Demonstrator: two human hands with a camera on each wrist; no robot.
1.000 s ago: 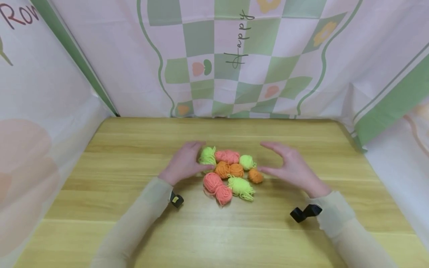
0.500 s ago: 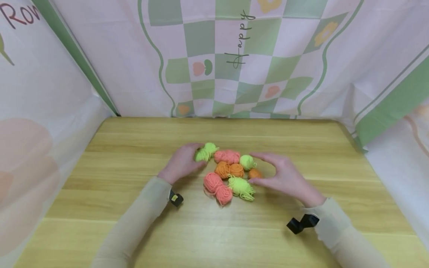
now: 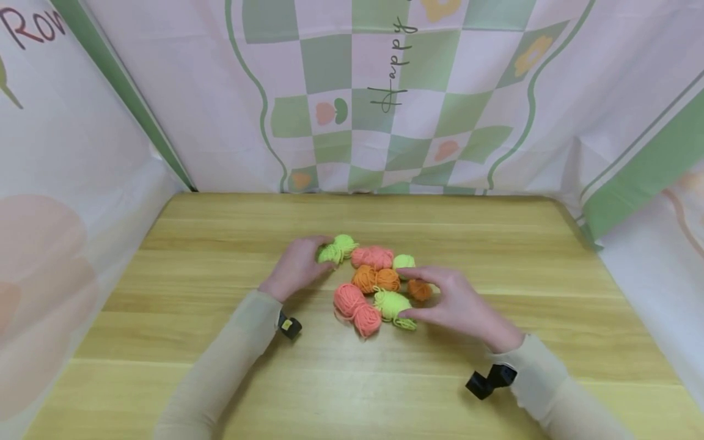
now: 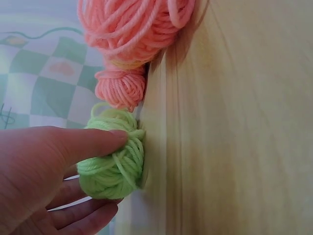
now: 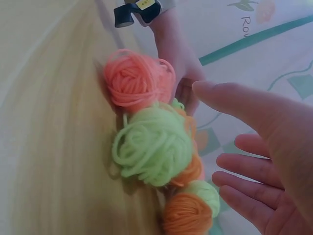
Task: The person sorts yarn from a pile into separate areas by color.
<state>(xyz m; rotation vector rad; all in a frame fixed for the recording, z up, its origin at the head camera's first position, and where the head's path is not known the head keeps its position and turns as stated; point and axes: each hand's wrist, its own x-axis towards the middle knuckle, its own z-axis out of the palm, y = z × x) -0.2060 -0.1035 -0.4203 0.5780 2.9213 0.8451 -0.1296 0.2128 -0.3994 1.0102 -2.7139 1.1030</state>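
Near the middle of the wooden table (image 3: pixel 495 244) lay a cluster of small yarn balls. The left hand (image 3: pixel 297 269) pinched a lime-green yarn ball (image 3: pixel 332 249) at the cluster's ten o'clock edge, thumb on top and fingers (image 4: pixel 83 215) curled beneath. The right hand (image 3: pixel 456 302) hovered at the four o'clock side, fingers spread and holding nothing, thumb tip just beside a loose green ball (image 3: pixel 393 304), which lay toward nine o'clock from that palm. An orange ball (image 3: pixel 419 289) sat just under its forefinger, apart or touching could not be told. Two pink balls (image 3: pixel 356 307) lay at seven o'clock, a joined orange pair (image 3: pixel 376 279) at centre, and a pink skein (image 3: pixel 373 256) with another green ball (image 3: pixel 404 261) at twelve. Neighbouring balls crowded every approach.
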